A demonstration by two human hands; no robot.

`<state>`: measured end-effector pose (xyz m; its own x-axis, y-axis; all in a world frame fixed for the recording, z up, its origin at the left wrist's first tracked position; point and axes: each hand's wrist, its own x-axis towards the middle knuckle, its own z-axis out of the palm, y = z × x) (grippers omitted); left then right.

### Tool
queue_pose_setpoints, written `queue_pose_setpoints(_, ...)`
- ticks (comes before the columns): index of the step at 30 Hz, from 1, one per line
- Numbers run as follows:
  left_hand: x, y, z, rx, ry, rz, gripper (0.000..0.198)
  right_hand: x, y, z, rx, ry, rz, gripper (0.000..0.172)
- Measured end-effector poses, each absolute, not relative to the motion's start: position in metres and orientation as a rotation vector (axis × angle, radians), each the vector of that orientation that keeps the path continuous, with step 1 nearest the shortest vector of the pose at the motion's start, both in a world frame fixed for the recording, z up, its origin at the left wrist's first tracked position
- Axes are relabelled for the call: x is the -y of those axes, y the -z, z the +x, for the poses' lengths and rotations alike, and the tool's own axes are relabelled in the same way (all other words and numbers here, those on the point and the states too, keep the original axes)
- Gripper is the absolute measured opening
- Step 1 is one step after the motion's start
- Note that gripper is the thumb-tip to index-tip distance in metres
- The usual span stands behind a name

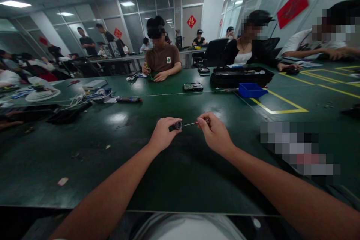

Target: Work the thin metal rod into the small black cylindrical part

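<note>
My left hand [163,132] is closed around a small dark cylindrical part [178,125], its round end facing right. My right hand [214,132] pinches a thin screwdriver [193,123] with a red collar, its metal tip pointing left and reaching the cylinder. Both hands hover just above the dark green table [174,172], about a hand's width apart.
A blue bin [251,90] and a black tray [242,76] sit at the far right beside yellow floor-tape lines [281,110]. A hard drive [192,87] and a marker [128,99] lie mid-table, cables and clutter at left. Other people sit opposite and at the right.
</note>
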<state>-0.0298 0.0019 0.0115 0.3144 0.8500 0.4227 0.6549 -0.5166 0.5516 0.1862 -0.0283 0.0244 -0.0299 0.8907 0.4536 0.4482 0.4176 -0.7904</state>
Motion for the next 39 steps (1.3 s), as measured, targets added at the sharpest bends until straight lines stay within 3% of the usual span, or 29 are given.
queue_pose_setpoints(39,0.002,-0.012,-0.029,-1.306,-0.916,2.332,0.040,0.016,-0.023,0.190,1.328,-0.832,-1.202,0.033)
